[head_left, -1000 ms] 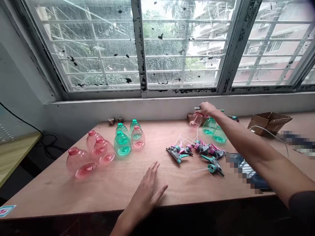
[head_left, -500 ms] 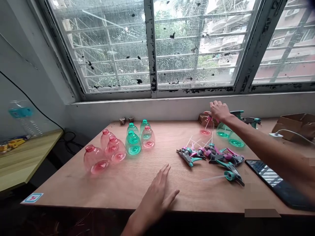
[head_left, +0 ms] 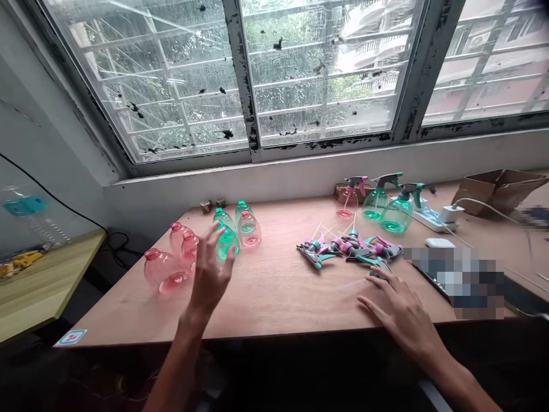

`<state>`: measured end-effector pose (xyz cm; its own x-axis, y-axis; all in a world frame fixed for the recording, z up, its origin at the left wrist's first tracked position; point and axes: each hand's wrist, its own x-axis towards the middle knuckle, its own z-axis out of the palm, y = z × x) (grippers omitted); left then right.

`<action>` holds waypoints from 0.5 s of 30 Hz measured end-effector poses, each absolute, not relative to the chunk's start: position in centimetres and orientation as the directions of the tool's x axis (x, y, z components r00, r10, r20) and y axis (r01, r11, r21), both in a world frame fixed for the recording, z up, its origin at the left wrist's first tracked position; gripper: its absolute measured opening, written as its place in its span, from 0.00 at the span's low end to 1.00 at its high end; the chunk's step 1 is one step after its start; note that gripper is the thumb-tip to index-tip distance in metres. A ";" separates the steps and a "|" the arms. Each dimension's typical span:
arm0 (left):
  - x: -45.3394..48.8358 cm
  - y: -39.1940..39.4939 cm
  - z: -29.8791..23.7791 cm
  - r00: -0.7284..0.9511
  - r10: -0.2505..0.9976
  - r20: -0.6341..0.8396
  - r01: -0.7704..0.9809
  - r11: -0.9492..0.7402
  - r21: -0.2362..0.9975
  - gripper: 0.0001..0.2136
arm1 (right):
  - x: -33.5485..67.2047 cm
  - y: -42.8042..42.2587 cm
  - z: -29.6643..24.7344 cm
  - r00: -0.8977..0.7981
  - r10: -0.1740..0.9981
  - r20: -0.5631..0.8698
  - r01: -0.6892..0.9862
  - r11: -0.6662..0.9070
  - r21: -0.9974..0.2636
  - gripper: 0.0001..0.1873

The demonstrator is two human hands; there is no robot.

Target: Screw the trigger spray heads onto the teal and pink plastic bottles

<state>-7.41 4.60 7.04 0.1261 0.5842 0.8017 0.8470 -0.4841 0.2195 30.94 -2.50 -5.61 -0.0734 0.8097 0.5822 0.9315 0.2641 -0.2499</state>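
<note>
My left hand (head_left: 211,264) is raised with its fingers apart, just in front of a green bottle (head_left: 227,243) without a spray head. Around it stand pink bottles (head_left: 160,272) and more green ones, all open-necked. My right hand (head_left: 401,309) is spread, its fingertips over a teal and grey spray head that they mostly hide; I see no grip on it. Beyond these fingers lies a pile of pink, teal and grey spray heads (head_left: 351,249) with thin tubes. Behind the pile stand a pink spray bottle (head_left: 345,206) and two green spray bottles (head_left: 395,214), each with a spray head on.
A power strip (head_left: 433,217) with a white plug and cable lies at the right, near a cardboard box (head_left: 493,191). A dark tablet (head_left: 433,283), partly blurred, lies beside my right hand. The window wall bounds the table (head_left: 274,303) at the back.
My right hand has left the pink spray bottle, which now shows its spray head, and come down to the pile. My left hand has moved left and up towards the bottles. The view has shifted.
</note>
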 end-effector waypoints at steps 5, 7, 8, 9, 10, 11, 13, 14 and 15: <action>-8.7 9.3 9.0 0.187 0.612 0.768 0.916 -0.391 0.088 0.18 | 31.3 -2.1 -6.7 0.054 0.824 0.565 0.927 0.169 -0.335 0.24; -8.8 10.8 8.6 0.157 0.637 0.755 0.930 -0.352 0.103 0.16 | 31.5 -1.8 -6.2 0.057 0.840 0.539 0.938 0.140 -0.318 0.24; -8.8 11.4 8.2 0.151 0.651 0.744 0.934 -0.341 0.109 0.15 | 31.6 -1.7 -5.9 0.061 0.849 0.525 0.942 0.125 -0.311 0.24; -8.7 11.6 7.8 0.146 0.664 0.734 0.936 -0.334 0.116 0.15 | 31.7 -1.7 -5.8 0.065 0.856 0.512 0.944 0.114 -0.310 0.23; -8.6 11.7 7.4 0.140 0.674 0.725 0.937 -0.328 0.124 0.14 | 31.8 -1.7 -5.7 0.067 0.863 0.501 0.942 0.111 -0.317 0.23; -8.4 11.5 7.1 0.133 0.681 0.720 0.937 -0.324 0.133 0.15 | 31.9 -1.9 -5.7 0.070 0.867 0.493 0.937 0.112 -0.331 0.23; -7.8 10.5 6.6 0.119 0.686 0.718 0.932 -0.327 0.158 0.16 | 32.1 -2.3 -5.8 0.063 0.871 0.487 0.919 0.140 -0.369 0.24; -7.5 9.6 6.4 0.117 0.685 0.719 0.925 -0.338 0.171 0.16 | 32.2 -2.5 -5.9 0.050 0.871 0.490 0.908 0.165 -0.385 0.25; -7.0 8.6 6.2 0.119 0.684 0.720 0.916 -0.356 0.186 0.17 | 32.4 -2.7 -6.0 0.036 0.868 0.496 0.900 0.187 -0.393 0.26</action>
<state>-6.99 8.63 6.20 0.1192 0.6840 0.7197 0.9159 -0.3555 0.1862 32.38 -2.74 -5.99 0.0363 0.8676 0.4960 0.9003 0.1871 -0.3931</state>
